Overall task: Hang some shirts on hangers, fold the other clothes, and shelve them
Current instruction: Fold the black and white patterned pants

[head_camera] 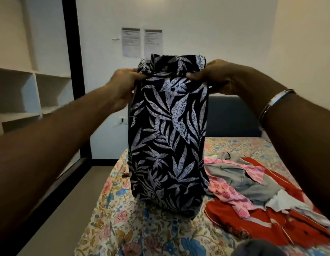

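A dark navy garment with a pale leaf print (168,137) hangs upright in front of me, folded lengthwise, its lower end touching the floral bedsheet (123,224). My left hand (123,85) grips its upper left edge. My right hand (215,76) pinches the upper right edge, a metal bangle on that wrist. On the bed to the right lies a heap of clothes: a red garment (252,218), a grey one (243,180), a pink printed one (228,194) and a white piece (278,200).
White open shelves (18,91) stand at the left beside a dark door frame (73,52). A dark blue headboard (232,117) backs the bed. Two papers (142,42) are stuck on the far wall. Floor runs along the bed's left side.
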### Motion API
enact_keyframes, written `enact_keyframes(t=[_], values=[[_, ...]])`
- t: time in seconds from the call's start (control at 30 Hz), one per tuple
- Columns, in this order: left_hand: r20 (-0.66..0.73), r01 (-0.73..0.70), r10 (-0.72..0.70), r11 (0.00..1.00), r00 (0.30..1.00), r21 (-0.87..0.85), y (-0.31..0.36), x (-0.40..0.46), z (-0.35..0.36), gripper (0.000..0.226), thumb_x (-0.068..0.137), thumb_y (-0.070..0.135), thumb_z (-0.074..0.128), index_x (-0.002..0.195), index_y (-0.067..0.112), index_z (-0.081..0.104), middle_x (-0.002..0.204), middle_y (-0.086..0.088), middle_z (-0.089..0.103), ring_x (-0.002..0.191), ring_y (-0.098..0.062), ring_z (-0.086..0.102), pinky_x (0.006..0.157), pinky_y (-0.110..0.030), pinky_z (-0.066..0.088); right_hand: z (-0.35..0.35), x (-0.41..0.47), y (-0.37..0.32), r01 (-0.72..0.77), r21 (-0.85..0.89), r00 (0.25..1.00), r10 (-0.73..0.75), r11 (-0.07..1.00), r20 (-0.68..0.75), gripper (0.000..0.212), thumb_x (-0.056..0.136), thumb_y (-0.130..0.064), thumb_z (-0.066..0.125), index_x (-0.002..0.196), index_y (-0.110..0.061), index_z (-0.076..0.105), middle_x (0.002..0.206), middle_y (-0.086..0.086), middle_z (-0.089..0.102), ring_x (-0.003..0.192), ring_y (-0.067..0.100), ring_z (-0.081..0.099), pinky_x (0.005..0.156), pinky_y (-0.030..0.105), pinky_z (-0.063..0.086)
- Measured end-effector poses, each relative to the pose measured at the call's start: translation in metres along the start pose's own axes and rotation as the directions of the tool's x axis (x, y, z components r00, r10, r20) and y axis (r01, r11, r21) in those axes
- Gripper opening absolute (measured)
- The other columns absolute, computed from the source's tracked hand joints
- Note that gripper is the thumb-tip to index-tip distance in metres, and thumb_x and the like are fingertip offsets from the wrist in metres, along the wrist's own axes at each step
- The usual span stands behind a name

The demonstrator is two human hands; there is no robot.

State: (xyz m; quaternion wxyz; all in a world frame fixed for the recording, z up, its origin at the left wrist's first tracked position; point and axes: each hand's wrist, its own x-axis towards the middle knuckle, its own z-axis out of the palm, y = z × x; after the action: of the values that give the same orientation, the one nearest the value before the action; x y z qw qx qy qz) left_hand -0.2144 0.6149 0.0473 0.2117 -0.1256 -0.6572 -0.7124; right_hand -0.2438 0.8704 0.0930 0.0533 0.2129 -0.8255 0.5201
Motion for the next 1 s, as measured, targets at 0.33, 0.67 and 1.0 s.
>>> enact_keyframes(t=[0.33,0.67,1.0], values=[[0.114,0.239,-0.661,0.419,0.742,0.876,-0.015,-0.022,-0.039,0.023,0.104,0.027,0.054,0.091,0.008,0.049,0.068,-0.006,0.054,0.037,-0.009,0.036,0.033,-0.016,0.025,0.035,-0.008,0.057,-0.212,-0.552,0.809,0.462,0.806,0.363,0.050,0.095,-0.063,0.049,0.104,-0.015,0.062,0.064,-0.001,0.062,0.039,0.007,0.033,0.038,0.017,0.025],[-0.078,0.294,-0.284,0.919,0.956,0.261,-0.103,0.065,-0.004,0.018,0.106,0.010,0.048,0.099,0.007,0.065,0.092,-0.017,0.065,0.078,-0.028,0.063,0.060,-0.030,0.061,0.105,0.095,0.126,-0.264,0.525,0.944,0.329,0.809,-0.032,0.021,0.102,-0.024,0.057,0.111,-0.005,0.060,0.087,0.013,0.064,0.058,0.023,0.064,0.045,0.033,0.054],[-0.110,-0.345,0.352,0.935,0.929,0.081,0.065,0.134,0.044,0.021,0.107,0.012,0.047,0.111,0.014,0.068,0.077,0.002,0.065,0.064,-0.008,0.056,0.069,-0.031,0.048,-0.015,0.108,-0.067,0.447,0.194,0.834,-0.328,0.873,-0.444,0.031,0.100,-0.006,0.048,0.130,0.001,0.056,0.089,-0.002,0.063,0.077,0.012,0.063,0.070,0.026,0.055]])
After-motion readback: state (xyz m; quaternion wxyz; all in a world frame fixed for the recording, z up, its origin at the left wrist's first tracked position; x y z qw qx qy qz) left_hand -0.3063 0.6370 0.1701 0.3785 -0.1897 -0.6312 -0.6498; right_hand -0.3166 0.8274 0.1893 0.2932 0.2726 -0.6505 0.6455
